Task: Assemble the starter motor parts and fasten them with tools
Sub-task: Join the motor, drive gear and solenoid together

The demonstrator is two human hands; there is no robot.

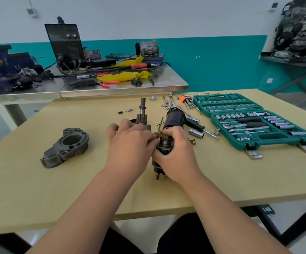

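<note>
An open green socket case lies on the right side of the bench. Its far half holds rows of small sockets and bits. The near half holds larger sockets, ratchet handles and extension bars in moulded slots. Loose sockets, hex keys and bars lie on the bench just left of it. Any lettering on the case is too small to read.

The solenoid body is at mid-bench, between both hands. Its long axis runs away from the person, with the terminal studs pointing back toward them and a brass fitting at the far end. The left grip curls over its far end at the fitting, and the right grip wraps its side.

Behind the left grip a pinion shaft stands upright. A black motor housing sits behind the right grip. A grey cast nose housing lies well to the left.
</note>
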